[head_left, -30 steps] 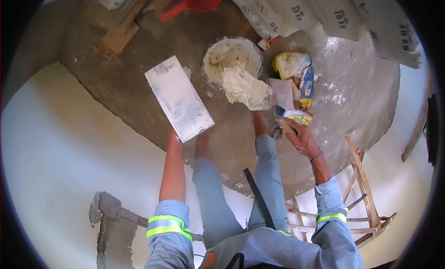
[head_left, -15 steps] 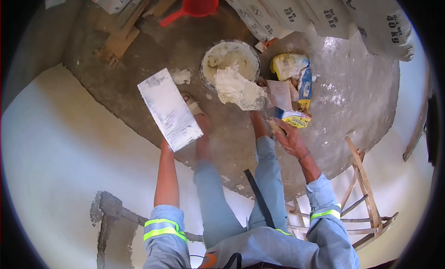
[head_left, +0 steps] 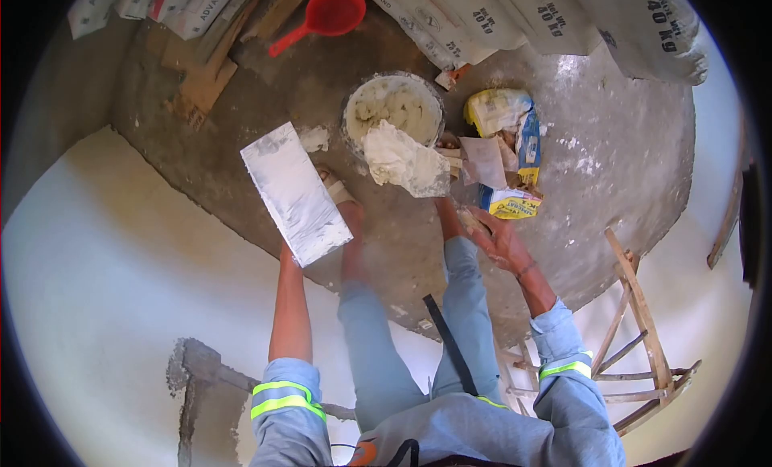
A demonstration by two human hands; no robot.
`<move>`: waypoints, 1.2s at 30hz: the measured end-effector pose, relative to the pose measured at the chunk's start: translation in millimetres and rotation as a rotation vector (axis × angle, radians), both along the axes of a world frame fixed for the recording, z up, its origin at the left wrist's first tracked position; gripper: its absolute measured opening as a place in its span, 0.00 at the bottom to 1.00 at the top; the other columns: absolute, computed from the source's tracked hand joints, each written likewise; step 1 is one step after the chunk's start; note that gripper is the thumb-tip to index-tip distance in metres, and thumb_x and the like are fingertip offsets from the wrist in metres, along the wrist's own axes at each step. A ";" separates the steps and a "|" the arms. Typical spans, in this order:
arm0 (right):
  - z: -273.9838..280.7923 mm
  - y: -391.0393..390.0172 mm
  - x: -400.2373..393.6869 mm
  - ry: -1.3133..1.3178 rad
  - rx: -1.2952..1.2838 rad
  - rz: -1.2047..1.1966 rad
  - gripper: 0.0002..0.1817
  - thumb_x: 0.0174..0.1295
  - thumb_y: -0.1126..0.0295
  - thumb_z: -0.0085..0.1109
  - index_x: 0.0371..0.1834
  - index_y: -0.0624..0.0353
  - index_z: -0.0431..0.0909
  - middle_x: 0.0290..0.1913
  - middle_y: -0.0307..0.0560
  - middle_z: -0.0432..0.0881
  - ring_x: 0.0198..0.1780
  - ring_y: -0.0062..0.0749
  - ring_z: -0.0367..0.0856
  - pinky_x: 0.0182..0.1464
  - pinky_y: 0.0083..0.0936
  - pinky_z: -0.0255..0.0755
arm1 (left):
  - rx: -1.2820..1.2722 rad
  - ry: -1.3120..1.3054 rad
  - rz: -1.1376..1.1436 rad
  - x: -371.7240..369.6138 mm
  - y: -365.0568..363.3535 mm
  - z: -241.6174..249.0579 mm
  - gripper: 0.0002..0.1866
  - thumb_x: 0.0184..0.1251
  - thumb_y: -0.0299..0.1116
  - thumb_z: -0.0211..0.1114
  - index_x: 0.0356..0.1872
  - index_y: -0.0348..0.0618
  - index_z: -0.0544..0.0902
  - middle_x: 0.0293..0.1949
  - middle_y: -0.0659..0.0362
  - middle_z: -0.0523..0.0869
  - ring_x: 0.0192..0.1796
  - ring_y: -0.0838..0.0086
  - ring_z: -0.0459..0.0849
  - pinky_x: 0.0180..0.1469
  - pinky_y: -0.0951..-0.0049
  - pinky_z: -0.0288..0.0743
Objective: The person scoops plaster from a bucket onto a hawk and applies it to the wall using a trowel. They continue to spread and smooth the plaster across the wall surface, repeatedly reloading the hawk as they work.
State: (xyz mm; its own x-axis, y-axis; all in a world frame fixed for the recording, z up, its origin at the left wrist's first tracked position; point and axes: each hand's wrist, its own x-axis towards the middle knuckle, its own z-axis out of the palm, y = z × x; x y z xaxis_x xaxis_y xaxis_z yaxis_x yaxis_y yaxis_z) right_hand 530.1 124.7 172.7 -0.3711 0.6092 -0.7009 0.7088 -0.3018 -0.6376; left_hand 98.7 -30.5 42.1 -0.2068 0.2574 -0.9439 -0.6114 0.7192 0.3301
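While in hands (head_left: 502,243), one board (head_left: 296,195), one trowel (head_left: 469,220).

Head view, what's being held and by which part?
Right hand: the loaded trowel, by its handle. Left hand: the white-smeared board, from below; the exact grip is hidden.

Left of the bag (head_left: 497,111) lies the bucket (head_left: 346,119), the dipper (head_left: 333,11) behind it, farther left.

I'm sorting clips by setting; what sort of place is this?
Probably a building site indoors: 40 kg sacks, a bucket of pale paste and a rough wooden ladder.
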 end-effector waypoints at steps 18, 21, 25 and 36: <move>177.5 85.1 -62.4 0.291 0.848 0.016 0.31 0.48 0.84 0.60 0.61 0.62 0.76 0.42 0.56 0.83 0.38 0.48 0.84 0.43 0.34 0.79 | 0.313 -0.026 -0.160 8.4 88.9 105.5 0.26 0.72 0.39 0.60 0.67 0.37 0.70 0.63 0.49 0.77 0.61 0.57 0.79 0.62 0.63 0.73; 213.2 107.6 -79.2 0.394 1.059 -0.001 0.30 0.48 0.84 0.62 0.60 0.63 0.77 0.43 0.56 0.83 0.39 0.49 0.83 0.43 0.36 0.78 | 0.396 0.037 -0.230 -22.1 116.1 168.8 0.26 0.72 0.39 0.60 0.67 0.37 0.70 0.63 0.49 0.78 0.61 0.57 0.79 0.62 0.63 0.73; 263.3 131.3 -98.9 0.427 1.316 -0.012 0.28 0.48 0.85 0.64 0.57 0.63 0.79 0.43 0.54 0.82 0.38 0.48 0.84 0.40 0.37 0.80 | 0.487 0.111 -0.310 -55.1 138.0 260.5 0.26 0.72 0.38 0.60 0.67 0.38 0.70 0.63 0.49 0.78 0.61 0.58 0.79 0.62 0.63 0.73; 350.4 136.4 -140.2 0.397 1.380 -0.126 0.25 0.51 0.87 0.60 0.56 0.67 0.77 0.47 0.54 0.81 0.41 0.48 0.82 0.42 0.36 0.77 | 0.655 0.152 -0.414 -31.1 206.1 368.4 0.27 0.71 0.38 0.61 0.67 0.38 0.71 0.63 0.50 0.78 0.62 0.58 0.78 0.63 0.63 0.73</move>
